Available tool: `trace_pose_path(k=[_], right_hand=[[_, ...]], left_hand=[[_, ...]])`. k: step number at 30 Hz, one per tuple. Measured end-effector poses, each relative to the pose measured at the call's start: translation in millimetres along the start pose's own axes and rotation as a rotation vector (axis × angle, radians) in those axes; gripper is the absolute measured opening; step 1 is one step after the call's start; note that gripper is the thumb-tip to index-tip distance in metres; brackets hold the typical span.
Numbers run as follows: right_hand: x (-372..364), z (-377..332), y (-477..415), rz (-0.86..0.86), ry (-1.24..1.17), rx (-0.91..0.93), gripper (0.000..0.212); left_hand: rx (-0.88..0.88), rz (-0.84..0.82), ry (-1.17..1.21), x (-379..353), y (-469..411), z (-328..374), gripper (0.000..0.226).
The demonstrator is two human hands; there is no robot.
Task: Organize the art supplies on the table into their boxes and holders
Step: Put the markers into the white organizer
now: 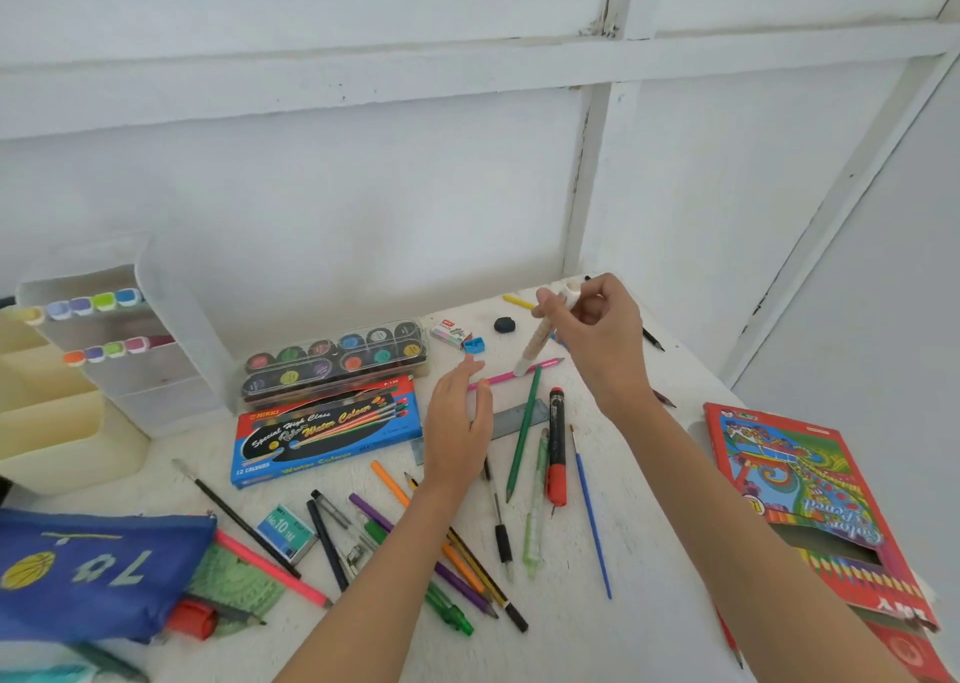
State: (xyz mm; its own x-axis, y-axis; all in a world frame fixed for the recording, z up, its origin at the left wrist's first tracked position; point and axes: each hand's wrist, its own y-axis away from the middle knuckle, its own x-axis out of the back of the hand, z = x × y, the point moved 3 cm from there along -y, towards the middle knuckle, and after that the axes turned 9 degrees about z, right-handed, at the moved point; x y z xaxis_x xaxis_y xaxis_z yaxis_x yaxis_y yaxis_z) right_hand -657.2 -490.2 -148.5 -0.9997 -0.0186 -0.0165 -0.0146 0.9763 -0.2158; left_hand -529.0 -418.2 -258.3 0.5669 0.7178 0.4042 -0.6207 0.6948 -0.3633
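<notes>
The white table (649, 474) in front of you carries everything. Along its right edge lies the red colour pencil box (810, 495). At your near left sits the blue pouch (88, 573). Behind it stand the cream holder (62, 422) and the clear marker organizer (171, 370), which has capped markers in its top two tiers. Just right of the organizer, the paint pan case (337, 360) lies directly behind the blue watercolour box (327, 430).

Your right hand (597, 334) is raised over the far middle of the table, thumb and fingers pinching the upper end of a pale beige stick (536, 344). The stick hangs tilted, its lower tip just over the pink pencil (501, 377). Whether it is a pen or a tube is unclear. Your left hand (457, 422) is released, fingers straight and together, palm down over the left end of the metal ruler (524, 414). Whether it touches the table cannot be told.

Between your arms lie a green pencil (523, 433), a red-and-black marker (556, 438) and a blue paintbrush (592, 516). A cluster of pencils and pens (457, 568) crosses under your left forearm, near the staples box (284, 532). At the far side sit an eraser (450, 331) and, just beside it, a blue sharpener (474, 345).
</notes>
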Motion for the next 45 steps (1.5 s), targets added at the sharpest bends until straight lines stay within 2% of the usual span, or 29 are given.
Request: trace_pose_path(k=[5, 9, 12, 17, 22, 27, 30, 33, 37, 45], right_hand=[[-17.8, -18.3, 24.3, -0.113, -0.054, -0.012, 0.019], [-59.7, -26.9, 49.7, -0.232, -0.131, -0.039, 0.016], [-101.5, -33.8, 75.2, -0.318, -0.138, -0.002, 0.017], [-166.0, -45.8, 117.1, -0.413, -0.169, 0.034, 0.007], [-210.2, -53.7, 143.7, -0.480, -0.151, 0.066, 0.011], [-237.7, -50.8, 152.4, -0.491, -0.021, 0.164, 0.017], [-250.1, -48.7, 154.7, -0.485, 0.075, 0.318, 0.014], [-260.8, -46.5, 154.5, -0.487, 0.220, 0.488, 0.012], [-274.1, -41.6, 151.3, -0.456, 0.335, 0.610, 0.018], [-309.6, -28.5, 143.0, -0.542, 0.676, 0.626, 0.026]], left_hand=[[-0.059, 0.124, 0.172, 45.4, 13.3, 23.9, 0.033], [-0.159, 0.343, 0.166, 118.8, 0.0, 28.4, 0.026], [-0.199, 0.499, 0.088, 181.4, -17.3, 20.2, 0.024], [-0.343, 0.597, -0.147, 271.0, -44.3, 5.5, 0.031], [-0.335, 0.511, -0.439, 329.5, -81.6, -8.1, 0.043], [-0.241, 0.148, -0.539, 351.3, -123.4, -20.2, 0.044], [-0.229, -0.015, -0.565, 345.7, -127.6, -29.8, 0.047], [-0.223, -0.004, -0.451, 342.0, -122.5, -42.9, 0.046], [-0.236, 0.045, -0.390, 340.0, -124.7, -46.5, 0.045], [-0.241, 0.097, -0.423, 337.4, -125.9, -46.0, 0.043]])
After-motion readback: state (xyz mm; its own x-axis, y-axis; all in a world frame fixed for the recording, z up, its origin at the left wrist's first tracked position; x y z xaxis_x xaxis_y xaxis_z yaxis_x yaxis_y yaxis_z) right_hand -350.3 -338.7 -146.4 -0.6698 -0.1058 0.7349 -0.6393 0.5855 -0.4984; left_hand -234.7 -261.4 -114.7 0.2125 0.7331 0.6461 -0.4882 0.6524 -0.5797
